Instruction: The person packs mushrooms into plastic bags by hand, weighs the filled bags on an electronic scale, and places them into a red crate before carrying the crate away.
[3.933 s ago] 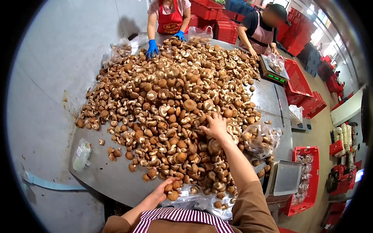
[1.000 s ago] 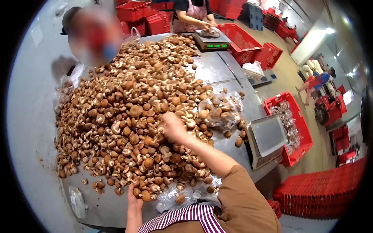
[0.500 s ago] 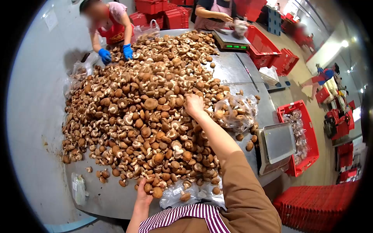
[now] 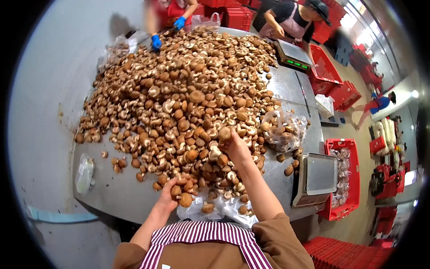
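A broad heap of brown shiitake mushrooms [image 4: 179,94] with pale stems covers much of the metal table. My right hand [image 4: 236,149] is over the near right part of the heap, its fingers closed on a round-capped mushroom [image 4: 225,133]. At the heap's near edge, my left hand [image 4: 167,200] is curled around a few mushrooms [image 4: 185,199], their caps facing up. Clear plastic bags [image 4: 224,208] lie crumpled in front of my striped apron, with loose mushrooms on them. To the right of my right hand is a clear bag [image 4: 283,130] filled with mushrooms.
A scale [image 4: 320,174] stands at the table's right edge, beside a red crate [image 4: 354,179] of packed bags. Across the table, one person wears blue gloves [image 4: 156,43]; another stands by a second scale [image 4: 291,53]. A wrapped bundle [image 4: 84,174] lies at the left corner.
My right hand has drawn back from the heap toward me and now holds a mushroom. My left hand stays at the near edge with its mushrooms. The whole view has shifted.
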`<control>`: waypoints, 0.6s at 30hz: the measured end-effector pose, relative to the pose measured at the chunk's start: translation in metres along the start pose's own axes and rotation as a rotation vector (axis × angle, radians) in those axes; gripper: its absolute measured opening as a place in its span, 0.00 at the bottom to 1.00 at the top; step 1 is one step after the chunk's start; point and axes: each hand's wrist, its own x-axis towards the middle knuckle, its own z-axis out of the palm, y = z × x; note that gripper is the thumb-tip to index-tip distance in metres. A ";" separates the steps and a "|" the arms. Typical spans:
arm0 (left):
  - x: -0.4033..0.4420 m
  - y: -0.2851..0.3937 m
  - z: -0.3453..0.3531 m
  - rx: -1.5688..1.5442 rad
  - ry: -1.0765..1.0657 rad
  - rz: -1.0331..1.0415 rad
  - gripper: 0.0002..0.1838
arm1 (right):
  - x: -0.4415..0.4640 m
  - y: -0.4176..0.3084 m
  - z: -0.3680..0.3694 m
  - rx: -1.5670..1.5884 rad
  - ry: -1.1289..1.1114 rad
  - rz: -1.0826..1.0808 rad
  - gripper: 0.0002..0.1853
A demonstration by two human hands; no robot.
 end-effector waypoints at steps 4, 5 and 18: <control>-0.024 -0.009 0.001 -0.026 -0.009 0.014 0.35 | -0.045 0.027 0.037 -0.164 -0.036 0.082 0.27; -0.029 -0.011 0.000 -0.021 -0.011 0.034 0.35 | -0.044 0.047 0.028 -0.232 -0.022 0.064 0.27; -0.194 -0.068 -0.099 -0.229 0.522 0.348 0.28 | -0.051 0.039 0.047 -0.209 -0.001 0.134 0.26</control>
